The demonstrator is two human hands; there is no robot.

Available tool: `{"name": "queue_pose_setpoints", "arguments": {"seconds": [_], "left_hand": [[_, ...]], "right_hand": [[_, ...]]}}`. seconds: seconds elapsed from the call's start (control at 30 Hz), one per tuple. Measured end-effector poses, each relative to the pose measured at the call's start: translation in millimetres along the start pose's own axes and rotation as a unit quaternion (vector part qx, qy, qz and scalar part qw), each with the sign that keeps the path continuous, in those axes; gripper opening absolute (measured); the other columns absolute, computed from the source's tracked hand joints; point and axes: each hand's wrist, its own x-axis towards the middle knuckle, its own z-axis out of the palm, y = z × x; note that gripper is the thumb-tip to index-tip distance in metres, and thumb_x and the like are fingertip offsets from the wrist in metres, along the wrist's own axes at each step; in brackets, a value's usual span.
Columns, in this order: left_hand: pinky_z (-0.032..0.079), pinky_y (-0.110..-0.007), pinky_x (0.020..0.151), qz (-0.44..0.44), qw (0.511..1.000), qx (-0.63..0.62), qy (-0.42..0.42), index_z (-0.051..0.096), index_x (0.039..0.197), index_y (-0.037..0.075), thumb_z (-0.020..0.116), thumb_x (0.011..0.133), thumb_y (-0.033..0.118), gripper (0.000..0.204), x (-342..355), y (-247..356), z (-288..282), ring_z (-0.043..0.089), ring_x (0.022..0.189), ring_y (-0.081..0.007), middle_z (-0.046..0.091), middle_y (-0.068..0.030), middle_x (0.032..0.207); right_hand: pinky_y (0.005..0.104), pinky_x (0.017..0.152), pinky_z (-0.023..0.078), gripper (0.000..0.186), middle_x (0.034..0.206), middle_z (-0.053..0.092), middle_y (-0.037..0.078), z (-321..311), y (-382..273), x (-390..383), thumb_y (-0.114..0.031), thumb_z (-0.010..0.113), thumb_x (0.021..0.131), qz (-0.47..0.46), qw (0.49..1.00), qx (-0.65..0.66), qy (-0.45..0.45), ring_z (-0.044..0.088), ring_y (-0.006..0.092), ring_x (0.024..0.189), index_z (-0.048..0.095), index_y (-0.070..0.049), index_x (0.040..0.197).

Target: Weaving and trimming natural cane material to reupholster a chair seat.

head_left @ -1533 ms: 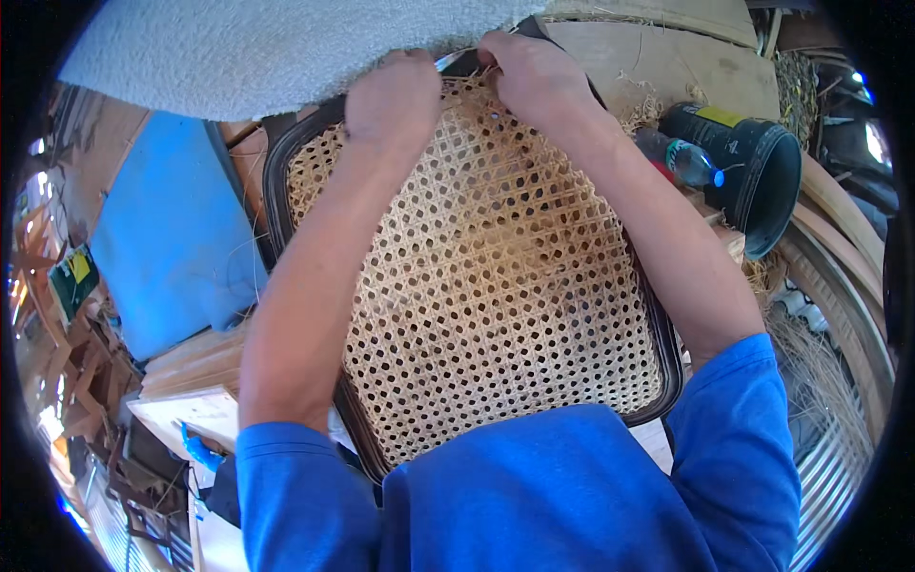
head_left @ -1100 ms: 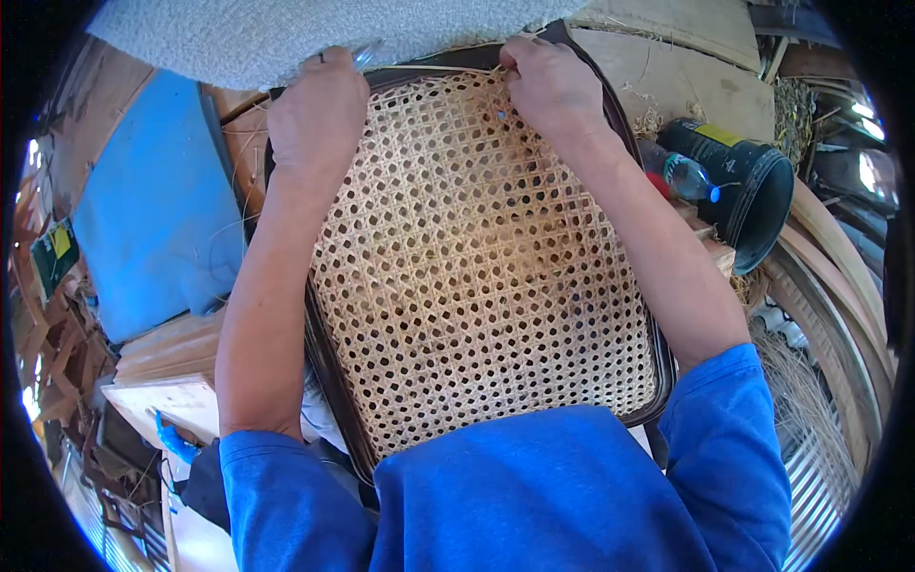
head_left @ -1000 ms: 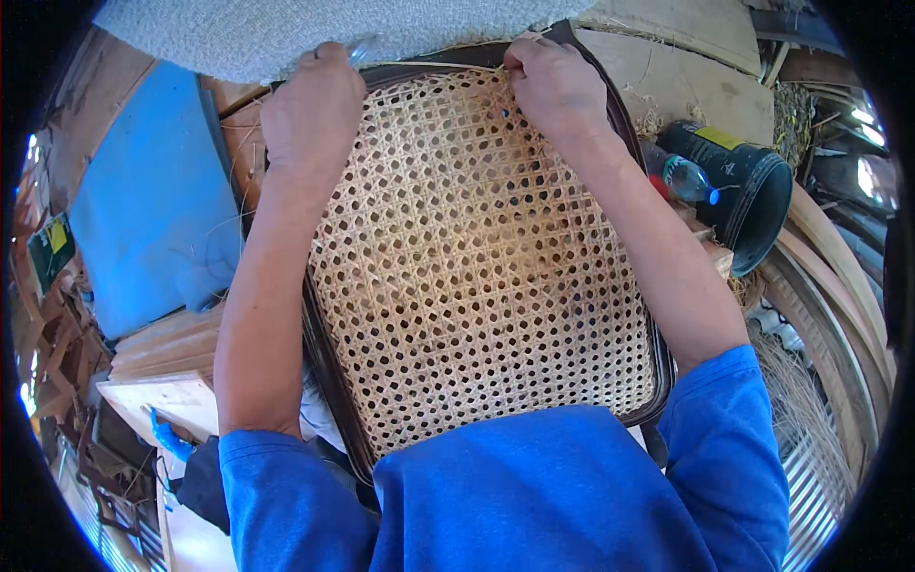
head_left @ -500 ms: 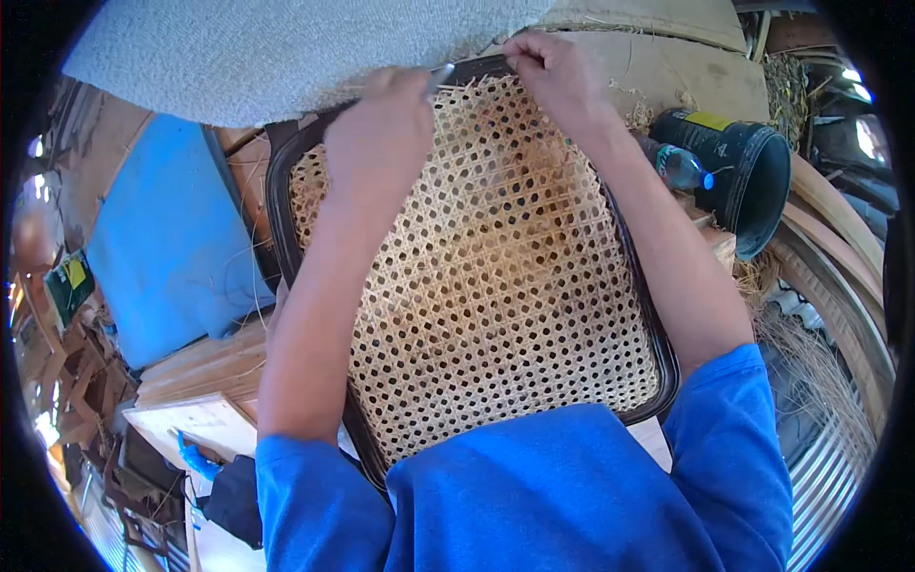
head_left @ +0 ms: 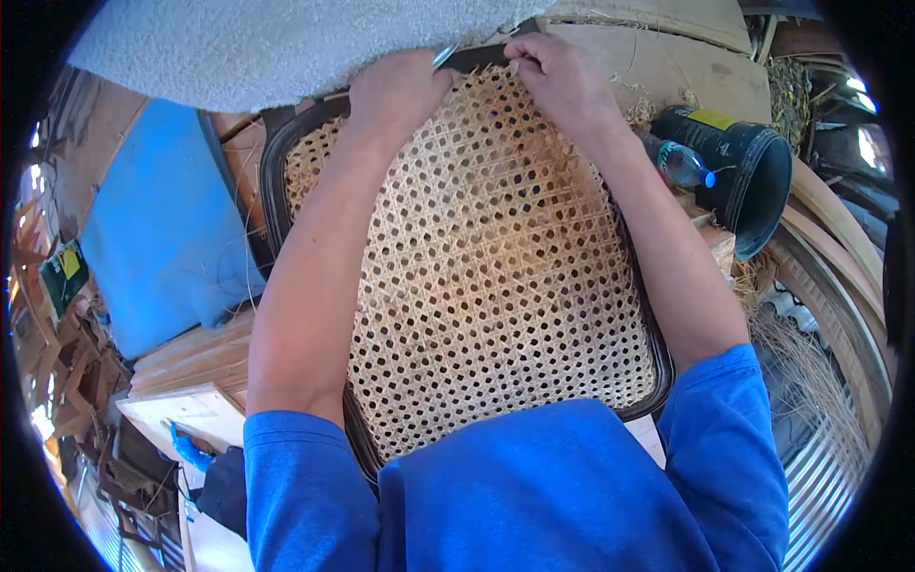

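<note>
A woven cane panel (head_left: 496, 276) in a dark, round-cornered frame (head_left: 276, 176) lies in front of me, its far edge beneath my hands. My left hand (head_left: 396, 100) is closed at the far left part of that edge. From it sticks out a short, shiny metal tool (head_left: 444, 55); its handle is hidden in my fist. To the right, my right hand (head_left: 567, 91) pinches at the same edge, beside frayed cane ends (head_left: 491, 76). What sits between its fingertips is too small to make out.
A pale fleecy cloth (head_left: 238, 48) covers the far left. On the right lie a dark bucket (head_left: 762, 186) on its side and a plastic bottle (head_left: 681, 164) with a blue cap. A blue panel (head_left: 167, 229) leans at left, above stacked boards (head_left: 191, 357). Loose strands (head_left: 810, 357) hang at right.
My left hand has shifted a little away from me and to the right, with the metal tool in it. My right hand stays at nearly the same spot on the edge.
</note>
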Motion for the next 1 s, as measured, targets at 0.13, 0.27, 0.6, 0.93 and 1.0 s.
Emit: {"name": "queue_pose_setpoints", "arguments": {"seconds": [0.13, 0.27, 0.6, 0.93, 1.0], "left_hand": [[0.052, -0.047, 0.075, 0.018, 0.998, 0.03, 0.056, 0.069, 0.091, 0.002, 0.055, 0.088, 0.031, 0.032, 7, -9, 11, 0.066, 0.081, -0.036, 0.068, -0.0205, 0.084], [0.053, -0.047, 0.074, 0.007, 0.996, 0.044, 0.077, 0.069, 0.09, 0.001, 0.055, 0.088, 0.03, 0.032, 3, -6, 15, 0.066, 0.081, -0.0373, 0.067, -0.0221, 0.084], [0.051, -0.048, 0.075, 0.007, 0.992, 0.049, 0.114, 0.066, 0.089, 0.002, 0.055, 0.088, 0.033, 0.032, -2, -5, 20, 0.065, 0.08, -0.0398, 0.066, -0.022, 0.083], [0.051, -0.047, 0.078, -0.019, 0.998, 0.026, 0.063, 0.067, 0.093, 0.002, 0.058, 0.086, 0.037, 0.037, -3, 3, 3, 0.065, 0.086, -0.0354, 0.067, -0.019, 0.089], [0.051, -0.046, 0.078, -0.012, 0.996, 0.033, 0.078, 0.067, 0.093, 0.002, 0.058, 0.086, 0.039, 0.038, -2, 1, 7, 0.065, 0.085, -0.0356, 0.067, -0.0191, 0.089]], "right_hand": [[0.0342, 0.071, 0.051, 0.018, 0.089, 0.068, 0.012, 0, -2, 4, -0.015, 0.058, 0.087, 0.029, 0.999, -0.028, -0.029, 0.066, 0.0254, 0.078, 0.066, -0.01, 0.103], [0.0363, 0.072, 0.051, 0.018, 0.089, 0.068, 0.012, 2, -4, 5, -0.017, 0.058, 0.087, 0.05, 0.997, -0.048, -0.042, 0.066, 0.0269, 0.079, 0.065, -0.011, 0.103], [0.0404, 0.072, 0.051, 0.017, 0.086, 0.067, 0.013, 6, 5, 12, -0.021, 0.059, 0.085, 0.016, 0.99, -0.123, -0.061, 0.065, 0.0313, 0.082, 0.064, -0.01, 0.097], [0.0417, 0.073, 0.049, 0.016, 0.083, 0.065, 0.016, 20, 0, 17, -0.018, 0.056, 0.085, -0.021, 0.986, -0.155, -0.051, 0.063, 0.0333, 0.081, 0.065, -0.007, 0.092], [0.0414, 0.075, 0.049, 0.016, 0.086, 0.065, 0.015, 14, -4, 19, -0.017, 0.055, 0.085, -0.019, 0.986, -0.144, -0.078, 0.063, 0.0323, 0.084, 0.065, -0.009, 0.095]]}}
